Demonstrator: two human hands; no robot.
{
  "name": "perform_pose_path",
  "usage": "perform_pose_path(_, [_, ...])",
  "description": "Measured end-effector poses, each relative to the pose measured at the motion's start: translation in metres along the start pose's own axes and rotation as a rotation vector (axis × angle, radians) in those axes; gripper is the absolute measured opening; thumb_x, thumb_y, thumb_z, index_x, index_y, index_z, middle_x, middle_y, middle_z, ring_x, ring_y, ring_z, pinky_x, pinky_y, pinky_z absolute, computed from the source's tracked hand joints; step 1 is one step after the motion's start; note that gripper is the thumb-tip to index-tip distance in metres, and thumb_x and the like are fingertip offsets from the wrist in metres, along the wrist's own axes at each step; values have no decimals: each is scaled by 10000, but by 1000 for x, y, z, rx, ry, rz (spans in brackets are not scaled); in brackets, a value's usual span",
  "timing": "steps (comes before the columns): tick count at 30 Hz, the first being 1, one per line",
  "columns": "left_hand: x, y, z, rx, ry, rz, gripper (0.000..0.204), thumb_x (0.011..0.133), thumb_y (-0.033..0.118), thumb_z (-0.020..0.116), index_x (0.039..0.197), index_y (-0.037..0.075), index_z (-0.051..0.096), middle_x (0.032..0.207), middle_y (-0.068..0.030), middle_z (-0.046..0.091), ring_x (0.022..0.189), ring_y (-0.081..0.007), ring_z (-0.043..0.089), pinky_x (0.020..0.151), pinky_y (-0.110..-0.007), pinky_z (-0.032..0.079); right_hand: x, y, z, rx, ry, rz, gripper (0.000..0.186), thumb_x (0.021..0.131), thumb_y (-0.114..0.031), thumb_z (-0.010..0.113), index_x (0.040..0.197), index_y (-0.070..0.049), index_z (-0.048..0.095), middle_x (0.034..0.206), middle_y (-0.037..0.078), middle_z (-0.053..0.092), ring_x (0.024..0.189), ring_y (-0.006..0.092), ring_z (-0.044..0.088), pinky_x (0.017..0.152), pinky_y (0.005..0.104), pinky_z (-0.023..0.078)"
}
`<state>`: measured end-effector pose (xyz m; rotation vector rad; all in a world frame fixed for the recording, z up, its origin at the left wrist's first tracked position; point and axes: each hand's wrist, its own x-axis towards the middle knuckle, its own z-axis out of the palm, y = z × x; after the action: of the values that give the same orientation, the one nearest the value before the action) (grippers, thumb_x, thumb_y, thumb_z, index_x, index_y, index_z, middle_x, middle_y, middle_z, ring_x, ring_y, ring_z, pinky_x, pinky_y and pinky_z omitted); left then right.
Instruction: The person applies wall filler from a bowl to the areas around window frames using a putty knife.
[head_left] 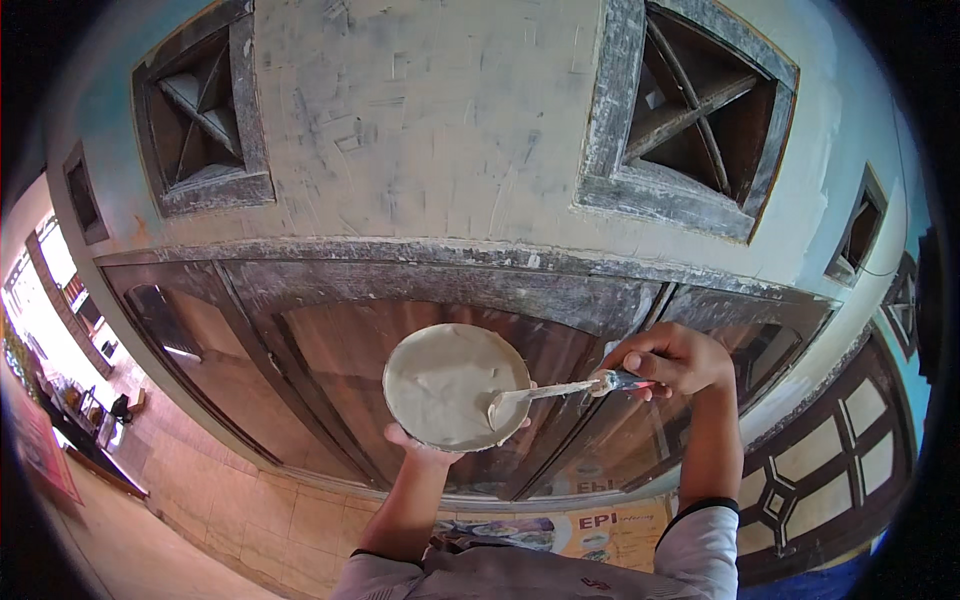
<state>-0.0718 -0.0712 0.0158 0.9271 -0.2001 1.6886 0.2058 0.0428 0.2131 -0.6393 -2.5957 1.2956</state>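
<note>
Plastered wall [430, 130] at twelve o'clock | our left hand [420, 445] grips putty bowl [455, 385] | right hand [675, 360], fingers clamped on spoon-like trowel [545, 393], loading putty; next, we judge, lift a steady scoop.

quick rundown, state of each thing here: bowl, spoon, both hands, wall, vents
bowl: filled with pale grey paste, held from below
spoon: coated in paste, tip resting in the bowl
left hand: gripping the bowl's underside
right hand: closed around the spoon handle
wall: patchy with skimmed plaster
vent blocks: open, edges smeared grey
</note>
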Motion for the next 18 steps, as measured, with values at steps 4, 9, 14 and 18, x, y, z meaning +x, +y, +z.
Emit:
perform_pose_path(4, [10,8,10,105,66,47,1271,602,759,817,1579,236,195,1610,-201,193,1408,-529,317,955,-854,393,3,3,11,52,32,-214,349,1051,-269,571,1196,18,707,800,63,682,670,91,596,619,269,500])
perform_pose_path(9, [17,28,21,68,41,28,1279,599,771,808,1582,230,194,1615,-195,193,1403,-518,330,958,-835,410,3,-12,31,-246,285,-428,377,863,-169,803,1187,5,724,855,124,718,720,197,655,640,345,498])
perform_pose_path(14, [29,37,19,119,18,91,1274,631,752,809,1586,141,228,1596,-147,304,1426,-372,382,1128,-612,413,1,-26,36,-359,350,-496,341,833,-157,824,1150,-48,756,830,123,717,696,257,678,632,359,514])
perform_pose_path(18, [25,39,15,279,98,214,1266,626,751,812,1582,141,251,1597,-119,323,1444,-348,361,1162,-592,371,0,-42,31,-401,310,-396,257,843,-94,788,1097,-59,775,828,125,737,703,242,724,617,362,541])
